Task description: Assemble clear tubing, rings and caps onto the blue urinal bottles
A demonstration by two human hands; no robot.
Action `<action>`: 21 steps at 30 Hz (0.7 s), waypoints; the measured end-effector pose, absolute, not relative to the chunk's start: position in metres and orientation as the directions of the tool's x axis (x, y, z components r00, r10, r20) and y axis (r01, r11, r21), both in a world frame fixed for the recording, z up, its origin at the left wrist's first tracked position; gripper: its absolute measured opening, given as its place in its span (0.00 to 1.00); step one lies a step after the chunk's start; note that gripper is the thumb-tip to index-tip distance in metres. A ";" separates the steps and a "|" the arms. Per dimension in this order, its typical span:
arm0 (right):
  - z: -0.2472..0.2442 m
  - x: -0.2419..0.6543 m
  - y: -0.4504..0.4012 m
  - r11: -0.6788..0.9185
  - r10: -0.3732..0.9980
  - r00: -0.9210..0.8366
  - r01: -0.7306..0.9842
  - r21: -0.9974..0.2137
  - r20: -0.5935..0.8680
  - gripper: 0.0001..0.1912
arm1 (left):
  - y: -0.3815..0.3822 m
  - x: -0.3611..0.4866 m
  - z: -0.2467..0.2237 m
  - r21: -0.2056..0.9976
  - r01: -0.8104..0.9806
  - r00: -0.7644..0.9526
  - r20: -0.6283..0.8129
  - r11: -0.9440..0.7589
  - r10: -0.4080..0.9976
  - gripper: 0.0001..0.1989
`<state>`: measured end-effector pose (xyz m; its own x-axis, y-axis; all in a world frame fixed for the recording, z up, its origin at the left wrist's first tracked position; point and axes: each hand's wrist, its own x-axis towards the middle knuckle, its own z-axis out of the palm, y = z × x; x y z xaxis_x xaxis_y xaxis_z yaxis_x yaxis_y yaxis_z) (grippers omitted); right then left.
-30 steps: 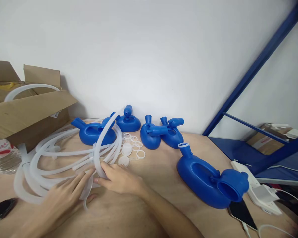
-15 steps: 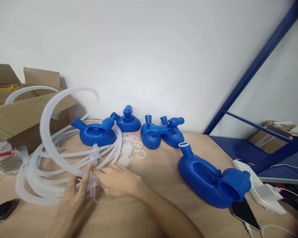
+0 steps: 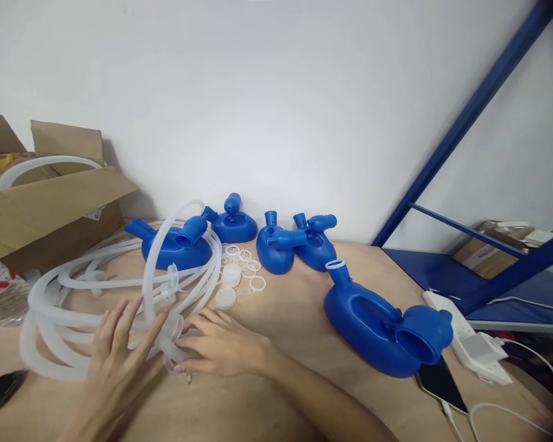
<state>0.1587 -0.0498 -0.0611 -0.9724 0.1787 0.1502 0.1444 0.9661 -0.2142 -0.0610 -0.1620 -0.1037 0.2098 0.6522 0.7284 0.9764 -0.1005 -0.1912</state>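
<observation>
My right hand (image 3: 228, 347) curls its fingers and thumb around the end of a translucent corrugated hose (image 3: 152, 270), by a clear plastic connector (image 3: 171, 331). My left hand (image 3: 122, 347) lies over the hose coils with its fingers stretched and spread, the index fingertip close to the connector. Part of the hose end is hidden by my fingers. A second clear fitting (image 3: 169, 283) sits on the tubing just beyond. Behind the coils stands a blue plastic urinal bottle (image 3: 175, 250). White caps (image 3: 225, 298) and several rings (image 3: 257, 283) lie past my right hand.
More blue urinal bottles (image 3: 276, 255) stand along the wall, and a larger-looking one (image 3: 368, 331) is at right, beside a phone (image 3: 441, 383) and a white power strip (image 3: 465, 337). An open cardboard box (image 3: 59, 209) and a plastic-wrapped pack (image 3: 2, 294) are at left.
The raised hose loop has swung down and right, toward the blue bottle. My left fingers have spread out, and my right fingers have moved apart around the hose end.
</observation>
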 end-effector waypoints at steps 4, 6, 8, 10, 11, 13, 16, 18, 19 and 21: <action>-0.065 0.157 -0.050 0.941 0.232 -0.950 0.164 -0.295 0.211 0.26 | -0.152 -0.078 -0.100 -0.219 0.954 0.300 0.698 -0.205 0.650 0.47; -0.065 0.154 -0.053 0.900 0.287 -0.928 0.177 -0.399 0.238 0.27 | -0.152 -0.089 -0.100 -0.265 0.939 0.342 0.697 -0.217 0.630 0.46; -0.066 0.148 -0.056 0.815 0.372 -0.894 0.187 -0.548 0.248 0.27 | -0.154 -0.100 -0.102 -0.313 0.932 0.354 0.692 -0.181 0.629 0.45; -0.068 0.140 -0.060 0.665 0.475 -0.857 0.201 -0.719 0.200 0.26 | -0.157 -0.109 -0.107 -0.317 0.935 0.339 0.658 -0.161 0.672 0.39; -0.069 0.136 -0.061 0.567 0.518 -0.839 0.193 -0.801 0.165 0.25 | -0.159 -0.113 -0.111 -0.293 0.944 0.314 0.641 -0.155 0.701 0.35; -0.071 0.126 -0.063 0.309 0.563 -0.823 0.118 -0.944 0.081 0.25 | -0.161 -0.116 -0.119 -0.204 0.972 0.220 0.597 -0.119 0.771 0.27; -0.071 0.113 -0.065 -0.123 0.501 -0.865 -0.031 -0.992 -0.035 0.22 | -0.157 -0.118 -0.126 -0.004 1.000 0.022 0.486 -0.022 0.874 0.22; -0.069 0.108 -0.066 -0.299 0.423 -0.900 -0.029 -0.954 -0.105 0.17 | -0.150 -0.120 -0.123 0.156 0.987 -0.025 0.396 -0.040 0.918 0.22; -0.069 0.106 -0.067 -0.351 0.399 -0.907 -0.016 -0.936 -0.134 0.14 | -0.146 -0.122 -0.118 0.233 0.970 -0.023 0.361 -0.067 0.932 0.22; -0.069 0.103 -0.069 -0.461 0.369 -0.910 0.001 -0.887 -0.192 0.11 | -0.136 -0.127 -0.101 0.362 0.929 -0.028 0.291 -0.083 0.956 0.22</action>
